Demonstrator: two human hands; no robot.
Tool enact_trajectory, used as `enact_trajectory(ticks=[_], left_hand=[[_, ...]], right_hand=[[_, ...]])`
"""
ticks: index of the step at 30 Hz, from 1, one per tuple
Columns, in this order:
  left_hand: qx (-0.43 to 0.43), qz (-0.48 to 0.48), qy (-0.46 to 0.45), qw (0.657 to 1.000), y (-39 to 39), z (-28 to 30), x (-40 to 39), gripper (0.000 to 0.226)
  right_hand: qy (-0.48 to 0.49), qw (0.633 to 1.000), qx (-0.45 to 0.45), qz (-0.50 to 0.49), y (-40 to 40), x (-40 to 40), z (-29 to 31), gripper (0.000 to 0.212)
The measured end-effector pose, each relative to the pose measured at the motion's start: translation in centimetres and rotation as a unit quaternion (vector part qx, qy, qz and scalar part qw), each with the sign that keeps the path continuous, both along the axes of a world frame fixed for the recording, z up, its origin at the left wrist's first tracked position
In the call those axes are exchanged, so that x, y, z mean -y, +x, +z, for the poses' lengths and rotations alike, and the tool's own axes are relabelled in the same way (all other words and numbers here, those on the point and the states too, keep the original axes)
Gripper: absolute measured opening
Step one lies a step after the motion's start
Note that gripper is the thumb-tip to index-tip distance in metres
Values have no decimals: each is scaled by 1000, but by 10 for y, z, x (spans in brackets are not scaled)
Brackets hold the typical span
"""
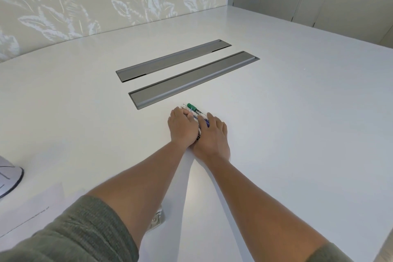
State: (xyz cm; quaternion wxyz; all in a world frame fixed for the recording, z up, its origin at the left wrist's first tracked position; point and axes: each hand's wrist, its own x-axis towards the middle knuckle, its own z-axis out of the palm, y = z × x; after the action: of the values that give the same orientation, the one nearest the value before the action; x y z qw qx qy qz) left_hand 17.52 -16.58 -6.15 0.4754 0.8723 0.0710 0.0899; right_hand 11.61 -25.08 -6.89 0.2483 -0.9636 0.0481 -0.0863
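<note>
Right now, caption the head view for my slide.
Left hand grips, right hand presses markers on a white table near two grey hatches.

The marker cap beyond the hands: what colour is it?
The marker cap is green; the head view shows it.
</note>
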Motion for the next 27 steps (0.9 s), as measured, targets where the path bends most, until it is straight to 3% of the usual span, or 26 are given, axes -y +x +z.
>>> enact_trajectory(ticks=[14, 19, 27], left_hand=[[4, -20, -59, 998, 67, 1, -1, 15], [23, 42, -120, 992, 66, 0, -7, 6], [41, 75, 4, 996, 52, -11, -31, 9]], right_hand=[[-61, 996, 37, -60, 64, 2, -1, 57], [-63, 993, 43, -92, 76, 3, -2, 60], [-37, 992, 64, -99, 74, 2, -3, 65]])
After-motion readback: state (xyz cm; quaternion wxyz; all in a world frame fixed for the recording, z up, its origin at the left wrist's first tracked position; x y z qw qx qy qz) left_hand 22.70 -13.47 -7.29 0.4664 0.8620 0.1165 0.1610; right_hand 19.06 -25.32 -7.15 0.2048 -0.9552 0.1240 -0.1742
